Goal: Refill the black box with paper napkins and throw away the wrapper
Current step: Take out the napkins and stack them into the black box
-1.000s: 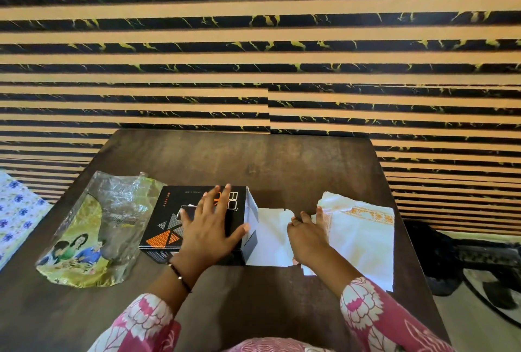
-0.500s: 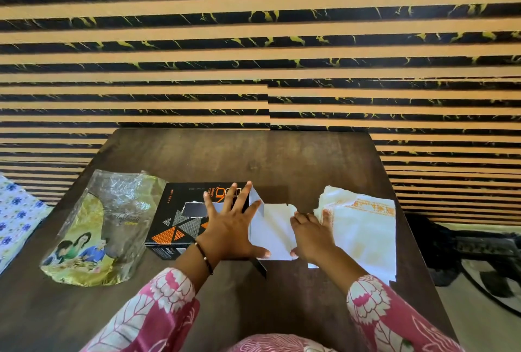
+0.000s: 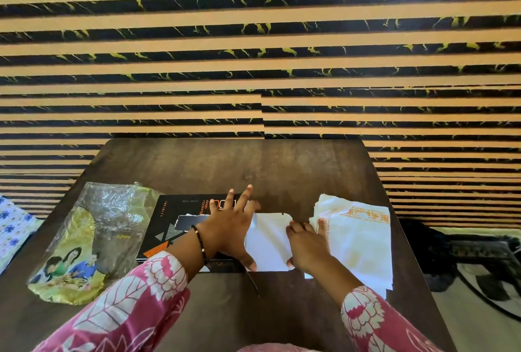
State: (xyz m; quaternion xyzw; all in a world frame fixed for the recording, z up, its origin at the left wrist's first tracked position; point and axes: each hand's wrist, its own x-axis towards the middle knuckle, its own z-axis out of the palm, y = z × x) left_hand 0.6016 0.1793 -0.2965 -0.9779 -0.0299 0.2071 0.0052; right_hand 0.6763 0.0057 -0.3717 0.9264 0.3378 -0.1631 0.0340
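Observation:
The black box (image 3: 169, 227) with orange print lies flat on the dark wooden table (image 3: 253, 165). Its white end flap (image 3: 267, 241) hangs open toward the right. My left hand (image 3: 228, 236) rests flat on the box's right end, fingers spread, thumb at the flap's near edge. My right hand (image 3: 307, 247) grips the flap's right edge, fingers on top and thumb at its near corner. A stack of white paper napkins (image 3: 361, 241) with an orange border lies just right of that hand. The empty crumpled plastic wrapper (image 3: 93, 238) lies left of the box.
A striped black and tan wall stands behind the table's far edge. A cloth with blue flowers (image 3: 14, 227) shows at the far left. On the floor to the right lies a dark object (image 3: 439, 255) beside a mat.
The box has tipped from its side onto its broad face. My left hand slid toward its right end, and the white flap now lies wider open between both hands.

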